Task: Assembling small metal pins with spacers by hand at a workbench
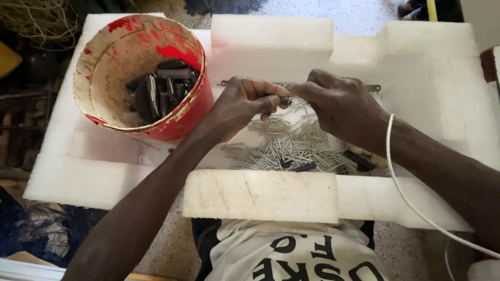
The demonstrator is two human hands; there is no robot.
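1. Watching from the head cam: my left hand [240,104] and right hand [341,106] meet in the middle of the frame, both pinched shut on 1 small dark metal piece [285,100] held between the fingertips. Can't tell exactly what the piece is, it's tiny and mostly covered.
2. That piece hangs just above the pile of thin silver pins [291,145], which fills a recess in the white foam block [432,57] at centre frame.
3. Edges: the recess is boxed in by a raised foam slab at the top [271,44] and a front foam lip [260,195] near the bottom. Both wrists cross over that front lip, so the hands sit pretty hemmed in.
4. Most open foam is on the right side of the frame, flat and bare out to the block's edge.
5. On the left, a red bucket [182,117] sits tilted, its rim near my left wrist. It holds dark metal parts [161,91].
6. A thin metal strip [372,88] pokes out behind the right hand along the back wall.
7. A white cable [398,179] runs over the right forearm toward the lower right.
8. A few dark bits [359,160] lie mixed into the pins on the right side of the pile.
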